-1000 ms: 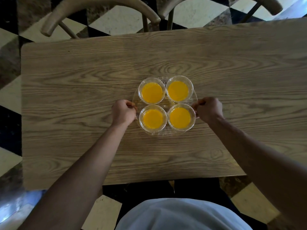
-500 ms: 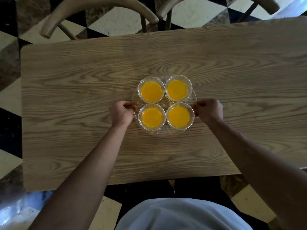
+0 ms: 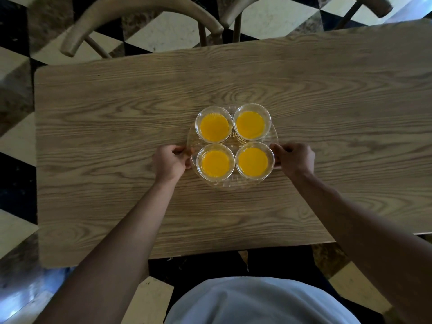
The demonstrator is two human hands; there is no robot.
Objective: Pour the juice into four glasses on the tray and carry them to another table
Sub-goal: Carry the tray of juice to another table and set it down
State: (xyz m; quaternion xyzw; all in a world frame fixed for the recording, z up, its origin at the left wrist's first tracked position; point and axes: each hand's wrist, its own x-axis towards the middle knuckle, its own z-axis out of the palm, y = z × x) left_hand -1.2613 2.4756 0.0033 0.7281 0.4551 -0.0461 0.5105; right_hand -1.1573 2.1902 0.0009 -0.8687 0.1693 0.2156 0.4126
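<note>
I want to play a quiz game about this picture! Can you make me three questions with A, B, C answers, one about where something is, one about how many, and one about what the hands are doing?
1. Where do the glasses stand?
A. on the floor
B. on the clear tray
C. on a chair

2. How many glasses hold orange juice?
A. two
B. three
C. four

3. What are the two hands doing?
A. gripping the tray's edges
B. lying flat on the table
C. each lifting a glass

Answers:
1 B: all the glasses stand together on the clear tray, which is over the wooden table.
2 C: four round glasses each show juice inside.
3 A: the left hand and the right hand curl round opposite edges of the tray.
</note>
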